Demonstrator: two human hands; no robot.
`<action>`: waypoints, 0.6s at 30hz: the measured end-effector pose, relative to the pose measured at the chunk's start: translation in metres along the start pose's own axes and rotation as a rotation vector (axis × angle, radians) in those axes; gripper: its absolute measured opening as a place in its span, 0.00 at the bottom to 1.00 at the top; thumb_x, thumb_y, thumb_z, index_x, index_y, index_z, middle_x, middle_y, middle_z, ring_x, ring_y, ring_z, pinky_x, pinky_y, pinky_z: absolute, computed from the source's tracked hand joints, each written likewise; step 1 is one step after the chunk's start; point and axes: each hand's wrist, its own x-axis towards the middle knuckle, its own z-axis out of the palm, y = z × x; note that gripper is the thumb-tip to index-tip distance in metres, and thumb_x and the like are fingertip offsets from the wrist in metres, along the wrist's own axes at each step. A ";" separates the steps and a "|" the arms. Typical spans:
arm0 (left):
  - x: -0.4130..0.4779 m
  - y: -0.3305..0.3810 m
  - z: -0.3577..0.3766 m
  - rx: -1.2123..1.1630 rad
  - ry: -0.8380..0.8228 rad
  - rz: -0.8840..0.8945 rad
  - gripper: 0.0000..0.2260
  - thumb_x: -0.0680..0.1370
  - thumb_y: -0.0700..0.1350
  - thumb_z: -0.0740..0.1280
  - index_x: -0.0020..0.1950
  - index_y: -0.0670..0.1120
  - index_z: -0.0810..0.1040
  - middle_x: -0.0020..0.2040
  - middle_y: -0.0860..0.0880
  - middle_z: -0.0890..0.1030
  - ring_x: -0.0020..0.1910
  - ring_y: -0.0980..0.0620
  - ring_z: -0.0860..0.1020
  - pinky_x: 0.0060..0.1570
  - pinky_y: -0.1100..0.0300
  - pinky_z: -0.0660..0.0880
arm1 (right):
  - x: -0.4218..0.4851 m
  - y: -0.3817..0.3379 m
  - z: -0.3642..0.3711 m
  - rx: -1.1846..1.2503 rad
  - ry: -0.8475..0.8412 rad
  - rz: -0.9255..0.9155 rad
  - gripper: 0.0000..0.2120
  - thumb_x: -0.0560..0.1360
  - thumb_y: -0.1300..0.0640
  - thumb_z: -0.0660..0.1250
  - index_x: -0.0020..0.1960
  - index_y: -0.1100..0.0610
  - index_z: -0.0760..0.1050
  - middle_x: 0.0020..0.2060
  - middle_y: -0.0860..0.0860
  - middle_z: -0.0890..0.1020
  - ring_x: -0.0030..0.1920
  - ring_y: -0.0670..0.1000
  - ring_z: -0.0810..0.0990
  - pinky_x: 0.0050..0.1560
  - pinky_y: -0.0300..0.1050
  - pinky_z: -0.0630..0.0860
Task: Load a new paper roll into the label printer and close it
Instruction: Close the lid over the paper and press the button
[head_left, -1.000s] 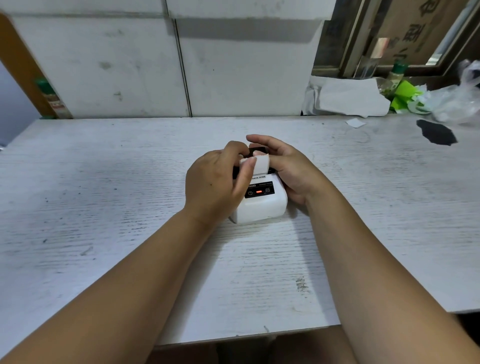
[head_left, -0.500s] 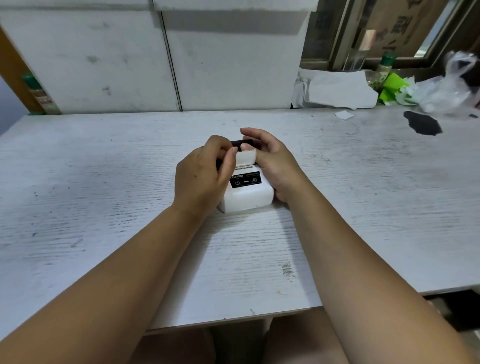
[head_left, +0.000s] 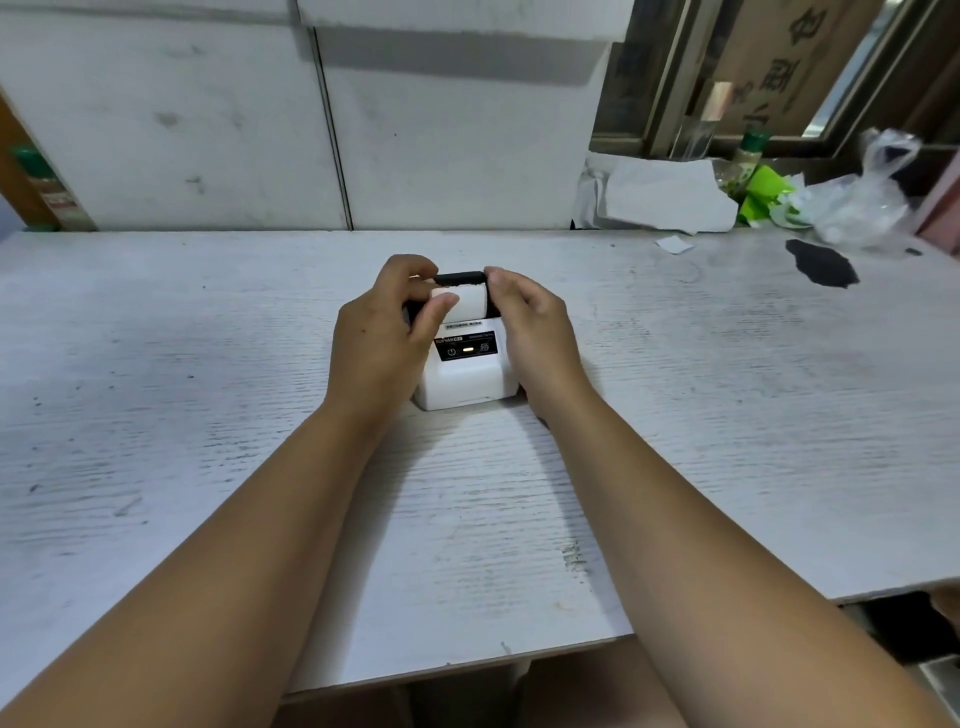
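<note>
A small white label printer (head_left: 464, 382) with a black control strip and a lit yellow indicator stands mid-table. A white paper roll (head_left: 467, 302) sits in its bay at the top, with the black lid (head_left: 460, 278) raised behind it. My left hand (head_left: 382, 338) grips the printer's left side, thumb resting on the roll's left end and fingertips on the lid. Along the right side lies my right hand (head_left: 535, 332), its fingertips at the lid's right corner.
The white wood-grain table (head_left: 208, 389) runs wide on both sides. At the back right lie crumpled white paper (head_left: 660, 195), a green bottle (head_left: 748, 156), green wrapping (head_left: 763, 192), a clear plastic bag (head_left: 862, 202) and a dark patch (head_left: 821, 262). White panels (head_left: 208, 130) stand behind.
The paper strip that stood up over the control strip is now down in the bay as a roll. The indicator turned from red to yellow. Both hands shifted to the lid.
</note>
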 end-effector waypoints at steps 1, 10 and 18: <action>0.001 -0.001 -0.001 -0.003 -0.014 -0.008 0.11 0.78 0.45 0.66 0.59 0.46 0.75 0.49 0.54 0.83 0.51 0.56 0.79 0.47 0.75 0.67 | -0.001 -0.001 0.000 -0.002 -0.023 0.011 0.18 0.77 0.48 0.61 0.63 0.53 0.77 0.61 0.50 0.81 0.64 0.50 0.77 0.68 0.52 0.71; 0.002 -0.004 -0.006 -0.124 -0.292 -0.051 0.25 0.75 0.50 0.69 0.69 0.53 0.64 0.65 0.60 0.75 0.58 0.69 0.71 0.55 0.74 0.66 | -0.013 -0.006 0.006 0.135 -0.112 -0.040 0.22 0.76 0.63 0.58 0.68 0.51 0.71 0.56 0.39 0.77 0.56 0.37 0.75 0.54 0.30 0.72; 0.002 -0.009 -0.005 -0.294 -0.374 -0.147 0.31 0.75 0.37 0.67 0.74 0.52 0.59 0.76 0.55 0.59 0.75 0.60 0.56 0.71 0.64 0.60 | -0.007 0.002 0.007 0.078 -0.155 -0.111 0.29 0.73 0.72 0.61 0.70 0.52 0.68 0.69 0.50 0.72 0.69 0.49 0.70 0.70 0.51 0.69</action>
